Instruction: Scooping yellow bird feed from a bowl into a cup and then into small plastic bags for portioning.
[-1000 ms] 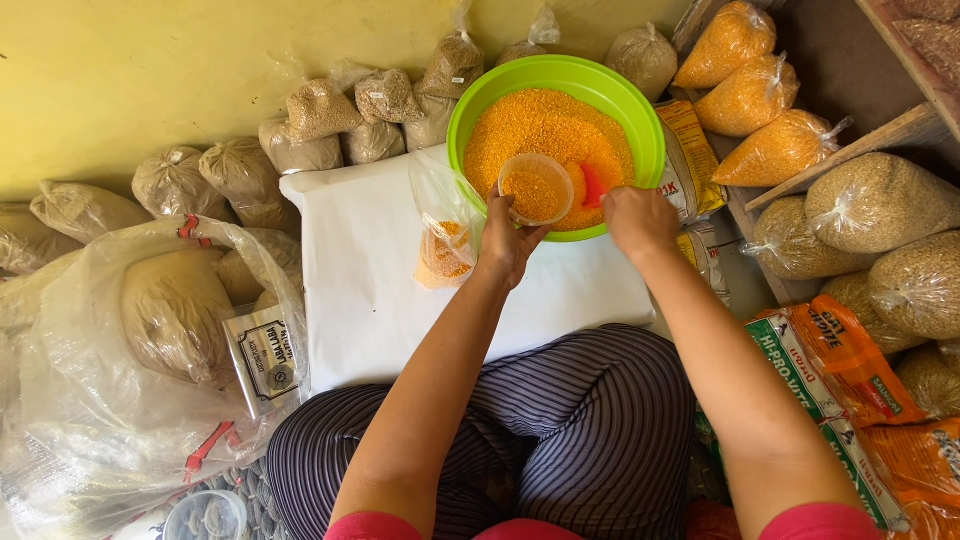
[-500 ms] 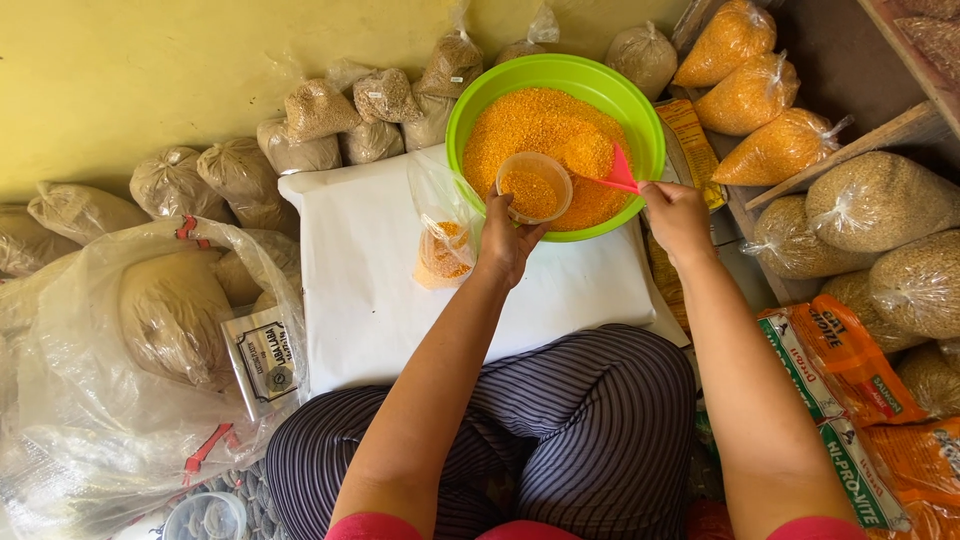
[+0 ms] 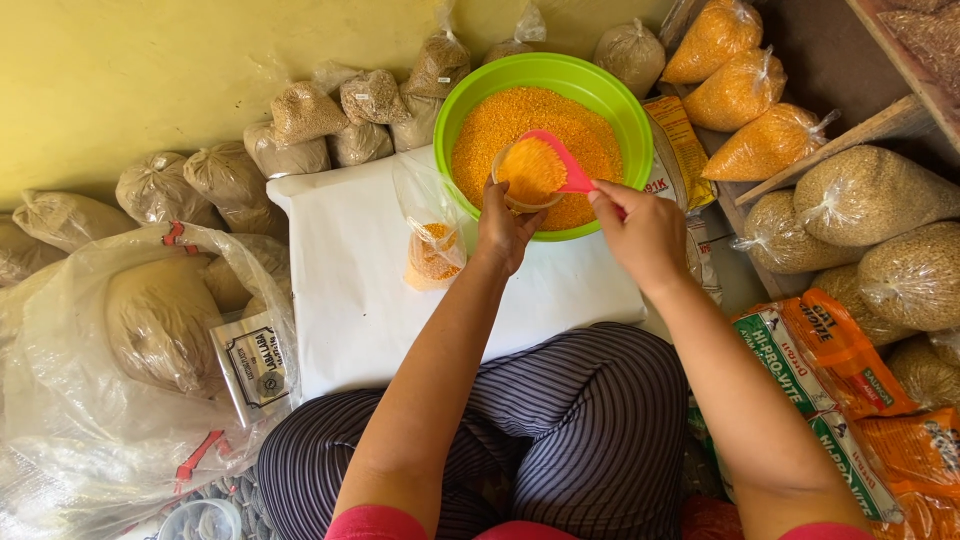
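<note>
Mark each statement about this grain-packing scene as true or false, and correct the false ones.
1. The right hand holds a pink scoop heaped with orange grain. True.
2. The bowl is blue. False: it is green.
3. The left hand holds a small clear cup over the bowl. True.
4. The small clear bag on the white surface is empty. False: it holds some orange grain.
5. Tied bags of orange grain lie to the right of the bowl. True.
</note>
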